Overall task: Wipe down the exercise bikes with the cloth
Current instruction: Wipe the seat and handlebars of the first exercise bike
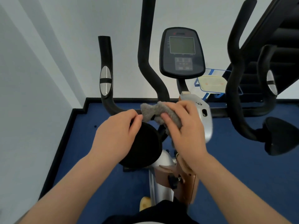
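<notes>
cloth (163, 113): grey, fuzzy, no pattern; bike handlebars (106, 65): black foam with silver oval sensor plates split by a black band; console (182, 52): dark grey/black shell, grey-green screen, small red logo on top, reddish marks on the keypad; bike body (205, 120): silver, with tan/copper panels lower down; round pad (145, 143): plain black; floor (242, 175): solid dark blue, black skirting at the edge; walls (48, 46): pale grey-white; rack (210, 81) behind the console: blue frame, cream pad
</notes>
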Tool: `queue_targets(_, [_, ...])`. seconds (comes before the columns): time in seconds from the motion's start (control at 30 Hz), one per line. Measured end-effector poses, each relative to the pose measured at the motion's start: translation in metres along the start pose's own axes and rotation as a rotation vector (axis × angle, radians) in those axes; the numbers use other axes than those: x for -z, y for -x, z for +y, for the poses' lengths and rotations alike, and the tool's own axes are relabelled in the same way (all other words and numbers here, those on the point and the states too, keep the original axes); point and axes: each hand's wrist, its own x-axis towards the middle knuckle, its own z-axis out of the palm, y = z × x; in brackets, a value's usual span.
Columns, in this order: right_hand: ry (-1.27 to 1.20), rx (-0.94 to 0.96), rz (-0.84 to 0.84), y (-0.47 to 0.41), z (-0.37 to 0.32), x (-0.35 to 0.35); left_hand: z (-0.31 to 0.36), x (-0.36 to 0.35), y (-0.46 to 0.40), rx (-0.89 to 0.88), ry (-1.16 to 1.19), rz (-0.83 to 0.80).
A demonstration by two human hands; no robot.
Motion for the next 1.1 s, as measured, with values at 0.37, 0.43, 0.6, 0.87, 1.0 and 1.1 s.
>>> queue_targets(0.37, [-0.11, -0.118, 0.0, -0.047, -0.004, 0.042, 0.002, 0.002, 0.001, 0.022, 0.011, 0.009])
queue_targets(0.43, [-0.073, -0.136, -0.067, -0.039, -0.01, 0.025, 0.001, 0.001, 0.001, 0.033, 0.017, 0.011])
queue_targets(0.6, [0.045, -0.037, -0.1, -0.012, -0.011, -0.001, 0.002, 0.002, 0.002, 0.018, 0.039, 0.011])
queue_targets(0.87, [-0.008, -0.092, -0.001, 0.003, -0.014, -0.012, 0.001, 0.002, 0.002, 0.015, 0.041, -0.012])
queue_targets(1.0, [-0.077, -0.149, -0.022, -0.014, -0.008, 0.0, 0.001, 0.002, 0.001, -0.015, 0.04, -0.02])
queue_targets(1.1, [-0.077, -0.141, 0.057, -0.053, -0.009, -0.003, 0.001, 0.003, 0.0, -0.024, 0.046, -0.028])
